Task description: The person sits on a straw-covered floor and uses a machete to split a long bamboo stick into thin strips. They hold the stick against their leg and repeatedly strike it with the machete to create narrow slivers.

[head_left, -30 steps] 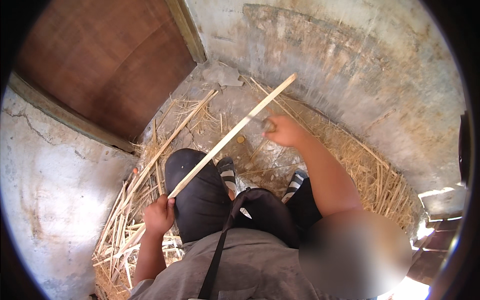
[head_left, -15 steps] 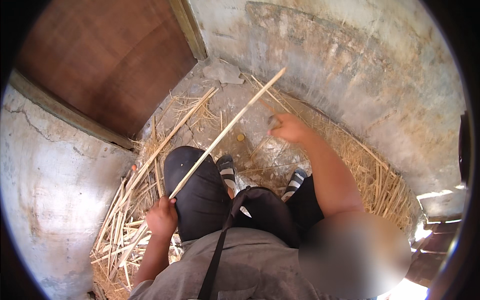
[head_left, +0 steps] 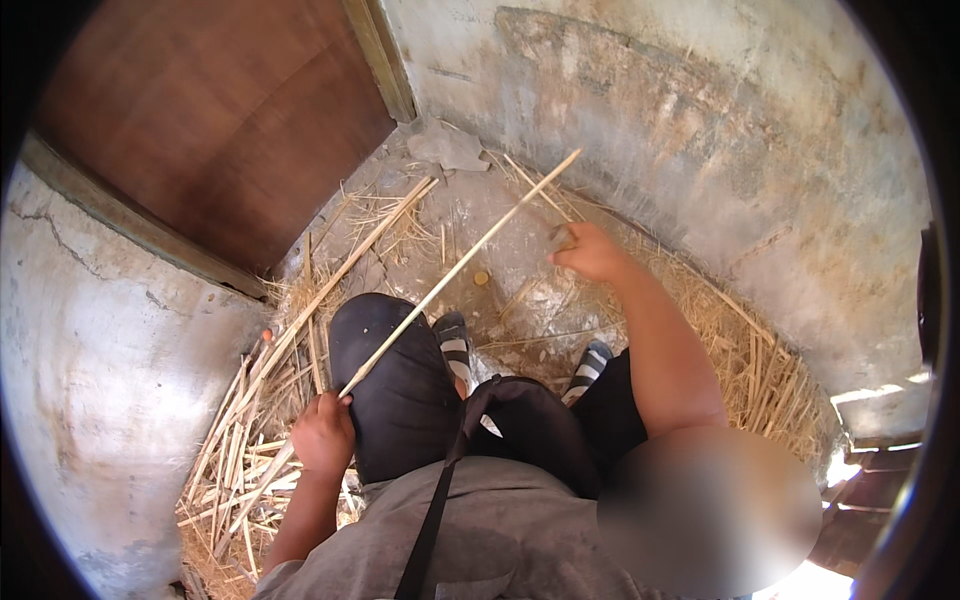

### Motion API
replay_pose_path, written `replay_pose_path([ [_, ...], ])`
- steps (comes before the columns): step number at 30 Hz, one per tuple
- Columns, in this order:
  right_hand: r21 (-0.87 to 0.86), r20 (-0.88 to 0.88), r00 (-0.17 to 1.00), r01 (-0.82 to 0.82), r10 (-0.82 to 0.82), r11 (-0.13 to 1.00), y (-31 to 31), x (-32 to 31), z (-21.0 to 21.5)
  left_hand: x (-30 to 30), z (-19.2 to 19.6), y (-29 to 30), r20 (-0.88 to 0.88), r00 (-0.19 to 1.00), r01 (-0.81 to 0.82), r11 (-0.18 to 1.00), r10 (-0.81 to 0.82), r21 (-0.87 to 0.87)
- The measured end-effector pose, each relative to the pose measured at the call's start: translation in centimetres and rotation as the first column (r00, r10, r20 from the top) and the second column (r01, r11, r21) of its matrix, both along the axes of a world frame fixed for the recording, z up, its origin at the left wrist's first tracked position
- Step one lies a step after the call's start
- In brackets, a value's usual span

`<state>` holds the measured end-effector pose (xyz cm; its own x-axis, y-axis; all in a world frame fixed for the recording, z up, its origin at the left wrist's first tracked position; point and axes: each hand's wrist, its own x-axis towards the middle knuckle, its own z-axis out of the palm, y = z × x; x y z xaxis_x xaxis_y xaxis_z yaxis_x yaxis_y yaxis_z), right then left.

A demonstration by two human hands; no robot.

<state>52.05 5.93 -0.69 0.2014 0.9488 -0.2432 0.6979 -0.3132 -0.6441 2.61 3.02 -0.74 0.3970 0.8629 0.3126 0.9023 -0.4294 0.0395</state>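
Note:
My left hand (head_left: 323, 432) is closed round the lower end of a long pale bamboo strip (head_left: 462, 269), beside my left knee. The strip slants up and away to the right, over my black-clad left thigh, and its far end is free in the air near the wall. My right hand (head_left: 592, 252) is closed to the right of the strip, apart from it. A blurred greyish-brown end of something (head_left: 562, 238) shows at its fingers; its kind cannot be made out.
Split strips (head_left: 235, 470) and straw lie heaped at my left. More shavings and strips (head_left: 765, 385) line the wall (head_left: 700, 130) on the right. A brown door panel (head_left: 220, 120) stands at the far left. A small round yellowish thing (head_left: 482, 278) lies on the floor between my feet.
The strip's far end has dropped slightly and shifted right. My right hand has moved a little to the right. My left hand has stayed almost in place.

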Motion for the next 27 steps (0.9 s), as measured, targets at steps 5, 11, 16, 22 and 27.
replay_pose_path([
  [5,0.001,0.021,1.000,0.006,-0.006,1.000,-0.7,-0.1,0.5,0.5,0.8,-0.2,0.064,0.998,0.004,0.999,-0.002,-0.037],
  [11,-0.030,0.219,0.904,-0.371,0.368,0.928,-1.3,-4.3,3.1,0.1,0.5,-0.2,0.044,0.999,-0.005,0.998,0.008,-0.064],
  [16,0.007,-0.025,0.999,0.022,-0.022,1.000,-1.1,1.5,1.1,0.0,0.1,-0.1,0.014,0.999,-0.035,0.991,0.038,-0.132],
  [22,0.237,0.158,0.972,-0.211,0.177,0.948,-0.8,-1.0,-1.1,0.9,0.7,-0.2,0.003,0.998,-0.058,0.990,0.059,-0.128],
  [27,0.076,0.160,0.875,-0.472,0.457,0.878,-0.1,-5.4,1.2,0.0,0.0,-0.1,-0.001,1.000,-0.018,1.000,0.018,-0.018],
])
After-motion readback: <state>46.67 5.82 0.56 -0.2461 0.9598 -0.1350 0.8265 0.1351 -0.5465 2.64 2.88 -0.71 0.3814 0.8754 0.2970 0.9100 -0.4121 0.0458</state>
